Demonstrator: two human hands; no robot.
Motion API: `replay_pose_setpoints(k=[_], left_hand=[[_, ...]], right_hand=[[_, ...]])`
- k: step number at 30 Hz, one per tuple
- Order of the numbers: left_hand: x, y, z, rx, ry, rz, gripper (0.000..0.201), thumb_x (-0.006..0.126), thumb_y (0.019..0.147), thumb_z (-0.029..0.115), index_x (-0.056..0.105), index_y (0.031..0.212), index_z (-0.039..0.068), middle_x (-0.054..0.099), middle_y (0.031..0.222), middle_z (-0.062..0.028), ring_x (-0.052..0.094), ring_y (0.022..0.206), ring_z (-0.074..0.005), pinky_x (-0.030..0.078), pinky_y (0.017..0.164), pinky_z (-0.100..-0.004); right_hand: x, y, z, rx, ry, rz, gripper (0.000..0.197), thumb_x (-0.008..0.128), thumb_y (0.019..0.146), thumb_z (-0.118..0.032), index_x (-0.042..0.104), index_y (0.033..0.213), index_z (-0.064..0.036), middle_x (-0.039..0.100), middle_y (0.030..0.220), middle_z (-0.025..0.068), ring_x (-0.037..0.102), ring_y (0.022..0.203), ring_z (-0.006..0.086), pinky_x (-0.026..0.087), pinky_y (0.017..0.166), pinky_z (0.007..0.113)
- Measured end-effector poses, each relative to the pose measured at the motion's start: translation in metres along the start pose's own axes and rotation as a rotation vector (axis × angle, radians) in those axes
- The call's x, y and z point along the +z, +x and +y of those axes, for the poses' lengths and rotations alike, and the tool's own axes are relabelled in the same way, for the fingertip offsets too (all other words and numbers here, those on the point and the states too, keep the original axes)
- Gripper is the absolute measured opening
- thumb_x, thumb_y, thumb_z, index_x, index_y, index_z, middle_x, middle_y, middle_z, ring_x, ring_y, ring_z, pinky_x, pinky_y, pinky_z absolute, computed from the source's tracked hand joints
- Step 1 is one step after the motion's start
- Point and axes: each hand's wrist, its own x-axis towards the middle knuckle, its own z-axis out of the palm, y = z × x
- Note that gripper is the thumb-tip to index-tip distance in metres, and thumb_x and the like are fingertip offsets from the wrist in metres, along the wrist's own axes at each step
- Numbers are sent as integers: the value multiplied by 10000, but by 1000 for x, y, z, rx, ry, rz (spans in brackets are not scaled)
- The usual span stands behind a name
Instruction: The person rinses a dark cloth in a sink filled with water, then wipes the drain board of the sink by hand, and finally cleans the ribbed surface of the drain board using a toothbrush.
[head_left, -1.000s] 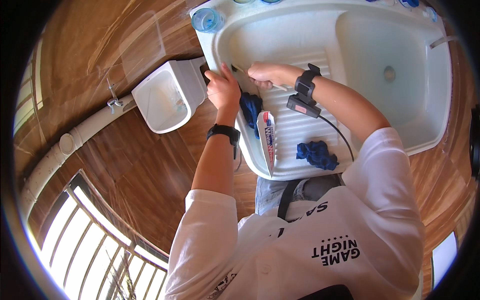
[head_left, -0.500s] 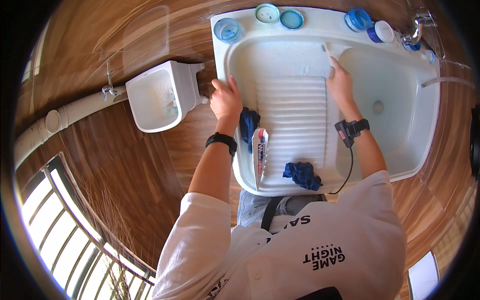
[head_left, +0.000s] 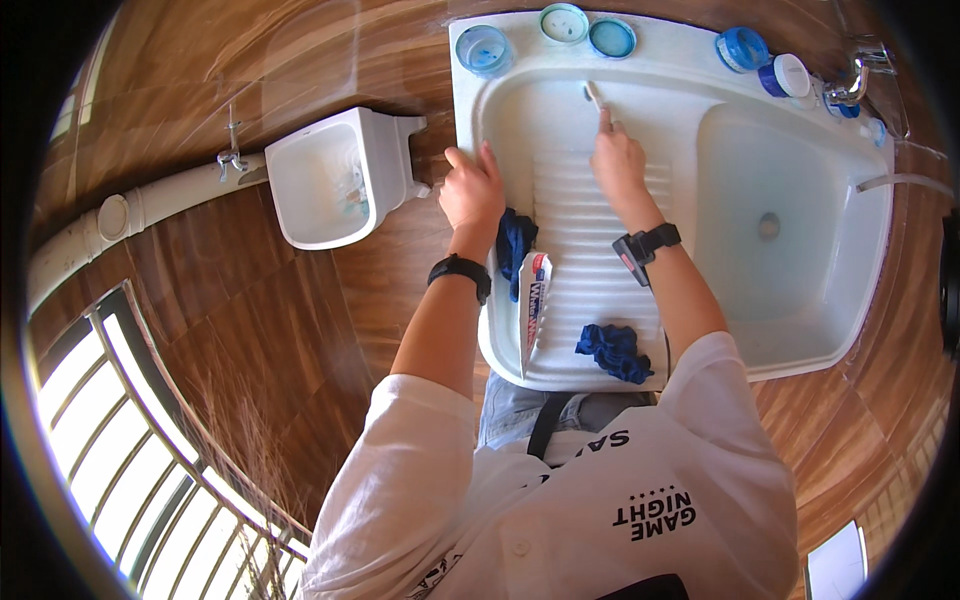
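My right hand [head_left: 620, 165] is closed around a toothbrush [head_left: 595, 95] with a pale handle. Its small dark head rests on or just over the smooth upper floor of the white washboard sink [head_left: 560, 130], beyond the ridges. My left hand [head_left: 472, 190] grips the sink's left rim, thumb on the inner side and fingers outside. Just below that hand, a dark blue cloth [head_left: 517, 245] hangs over the rim. Beside it lies a white tapered tube or carton [head_left: 534, 310] with red and blue print. A second blue cloth [head_left: 613, 352] is crumpled on the ridges near me.
Along the far ledge stand a clear blue-tinted tub [head_left: 484, 50], two round lids [head_left: 612, 38], a blue jar [head_left: 741, 48] and a white-lidded jar [head_left: 785, 76]. A chrome faucet [head_left: 862, 75] is at far right, above the water-filled basin [head_left: 770, 300]. Left stands a white mop sink [head_left: 325, 185].
My right hand has moved left with the toothbrush, from beside the basin to the middle of the sink's upper floor. My left hand keeps its hold on the rim; the whole view has shifted slightly.
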Motion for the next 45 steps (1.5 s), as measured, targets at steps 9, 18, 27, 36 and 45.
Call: replay_pose_setpoints(k=[9, 18, 27, 36, 45], left_hand=[[-2, 0, -1, 7, -26, -2, 410, 385, 858, 422, 360, 848, 13, 569, 603, -236, 578, 572, -404, 473, 508, -474], [-6, 0, 3, -17, -49, -35, 406, 338, 885, 403, 384, 845, 2, 564, 652, -269, 564, 636, -442, 460, 563, -499], [-1, -1, 5, 7, -73, -1, 388, 295, 899, 375, 383, 835, 3, 560, 662, -274, 550, 654, -461, 439, 578, -522], [1, -1, 5, -9, 0, 22, 337, 331, 894, 339, 375, 839, 9, 565, 631, -243, 563, 604, -433, 463, 543, -499], [-1, -2, 7, -19, -68, -20, 397, 284, 900, 377, 390, 844, -1, 567, 692, -279, 550, 687, -468, 436, 611, -520]], right_hand=[[11, 7, -52, -173, 149, -27, 355, 498, 728, -24, 487, 1071, 64, 599, 740, 179, 605, 646, 310, 489, 558, 382], [8, -21, -59, -319, 448, -335, 399, 504, 654, 41, 473, 1052, 55, 568, 747, 244, 562, 709, 379, 453, 632, 431], [-7, -8, -76, -155, 639, -299, 155, 562, 619, -18, 576, 731, 88, 557, 691, 266, 563, 685, 395, 458, 618, 431], [7, -9, -85, -52, 685, -196, 132, 599, 597, -46, 583, 658, 69, 558, 657, 259, 574, 666, 395, 476, 622, 417], [11, -9, -66, -192, 748, -305, 174, 609, 595, -69, 569, 679, 77, 554, 658, 269, 567, 671, 406, 472, 608, 423]])
